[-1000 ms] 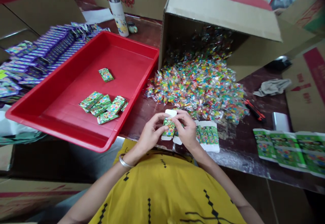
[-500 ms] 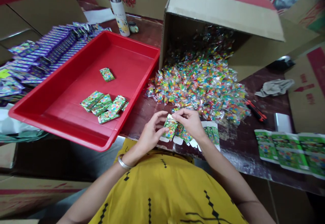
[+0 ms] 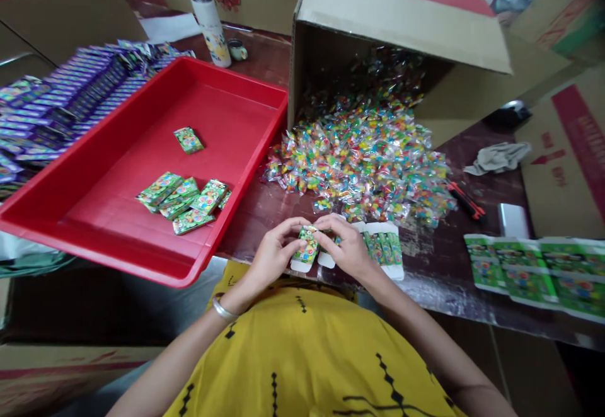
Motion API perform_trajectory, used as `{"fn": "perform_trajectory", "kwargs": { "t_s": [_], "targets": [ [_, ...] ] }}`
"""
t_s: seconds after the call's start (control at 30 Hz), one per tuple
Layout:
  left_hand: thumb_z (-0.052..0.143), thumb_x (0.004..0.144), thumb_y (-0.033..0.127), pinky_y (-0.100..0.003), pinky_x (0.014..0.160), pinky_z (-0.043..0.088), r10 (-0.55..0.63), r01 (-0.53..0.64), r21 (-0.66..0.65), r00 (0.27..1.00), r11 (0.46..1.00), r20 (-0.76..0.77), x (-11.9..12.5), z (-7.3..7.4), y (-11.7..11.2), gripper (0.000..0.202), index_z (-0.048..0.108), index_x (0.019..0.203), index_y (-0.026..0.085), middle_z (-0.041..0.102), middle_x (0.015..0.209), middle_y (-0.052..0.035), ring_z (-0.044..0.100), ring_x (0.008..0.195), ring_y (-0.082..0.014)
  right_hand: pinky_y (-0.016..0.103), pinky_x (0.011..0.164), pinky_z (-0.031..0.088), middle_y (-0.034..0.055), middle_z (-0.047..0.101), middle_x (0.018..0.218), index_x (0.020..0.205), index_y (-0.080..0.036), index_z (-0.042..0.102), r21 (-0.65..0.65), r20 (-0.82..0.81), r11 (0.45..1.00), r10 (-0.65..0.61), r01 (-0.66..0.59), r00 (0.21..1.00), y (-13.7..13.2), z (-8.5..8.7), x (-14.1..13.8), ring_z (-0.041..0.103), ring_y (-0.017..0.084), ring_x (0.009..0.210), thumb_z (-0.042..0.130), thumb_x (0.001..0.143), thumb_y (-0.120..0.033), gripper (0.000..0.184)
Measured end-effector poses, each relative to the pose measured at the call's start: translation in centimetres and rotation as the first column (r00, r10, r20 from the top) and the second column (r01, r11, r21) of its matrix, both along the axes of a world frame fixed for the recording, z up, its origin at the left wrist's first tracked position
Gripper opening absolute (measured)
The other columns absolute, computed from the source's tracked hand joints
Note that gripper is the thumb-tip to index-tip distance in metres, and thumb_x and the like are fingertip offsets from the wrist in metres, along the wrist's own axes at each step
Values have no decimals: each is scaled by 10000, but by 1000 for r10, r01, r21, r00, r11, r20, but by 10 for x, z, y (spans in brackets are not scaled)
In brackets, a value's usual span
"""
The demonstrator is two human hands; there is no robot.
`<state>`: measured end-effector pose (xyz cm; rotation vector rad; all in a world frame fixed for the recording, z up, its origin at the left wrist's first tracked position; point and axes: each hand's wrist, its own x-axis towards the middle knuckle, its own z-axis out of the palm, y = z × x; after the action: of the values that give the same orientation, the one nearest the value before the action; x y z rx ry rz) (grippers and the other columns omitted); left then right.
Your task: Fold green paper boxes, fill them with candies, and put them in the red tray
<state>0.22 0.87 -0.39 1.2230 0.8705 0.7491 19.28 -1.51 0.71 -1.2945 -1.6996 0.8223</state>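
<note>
Close over the table edge, left hand (image 3: 273,258) and right hand (image 3: 347,248) pinch a small green carton (image 3: 305,248) between fingertips, seemingly to steady its flaps; candy heap (image 3: 363,159) ahead; red tray (image 3: 85,231) left holds filled ones.

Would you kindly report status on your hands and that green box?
Left hand and right hand both on the small green box. Flat green cartons beside right hand. Candy pile close behind.

Green cartoon-printed small box (image 3: 305,248), red tray (image 3: 246,86), purple packets (image 3: 70,96).
</note>
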Motion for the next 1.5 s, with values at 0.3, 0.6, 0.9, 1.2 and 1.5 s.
{"fn": "perform_trajectory", "kwargs": {
  "t_s": [0.3,0.6,0.9,1.2,1.5],
  "targets": [
    [777,729,290,-183,607,476,254,-259,-25,959,966,-123,-8,-3,15,346,485,885,189,597,787,38,585,669,-88,392,847,513,86,673,1079,1037,-243,716,96,733,993,-113,62,671,21,-14,92,584,276,1049,591,909,-177,190],
    [759,707,314,-344,706,596,148,-131,-335,989,933,26,-2,-6,14,536,551,1180,168,639,1133,-72,674,743,-157,340,731,477,43,721,877,826,-253,739,68,544,995,-98,73,833,46,-29,117,633,218,806,612,909,-296,158],
    [706,793,293,-282,762,507,-28,23,-67,997,998,-77,5,-12,14,336,601,1077,148,695,932,-46,646,842,-169,339,635,562,7,675,709,848,-214,657,-171,-157,932,-345,318,925,36,15,82,663,193,640,686,844,-422,210],
    [730,786,260,-276,795,478,-102,121,-140,986,983,136,20,0,10,295,581,1019,157,666,911,-24,630,845,-151,429,988,482,69,689,1106,824,-232,689,-4,-260,960,-270,279,927,29,18,20,629,245,1100,675,857,-311,86],
    [685,811,210,-304,828,508,-27,26,18,1000,999,10,14,5,10,249,593,1040,179,674,979,-42,637,904,-176,462,1024,436,64,671,1195,967,-260,702,29,36,992,-122,121,992,30,47,33,598,256,1153,693,850,-311,128]
  ]
}}
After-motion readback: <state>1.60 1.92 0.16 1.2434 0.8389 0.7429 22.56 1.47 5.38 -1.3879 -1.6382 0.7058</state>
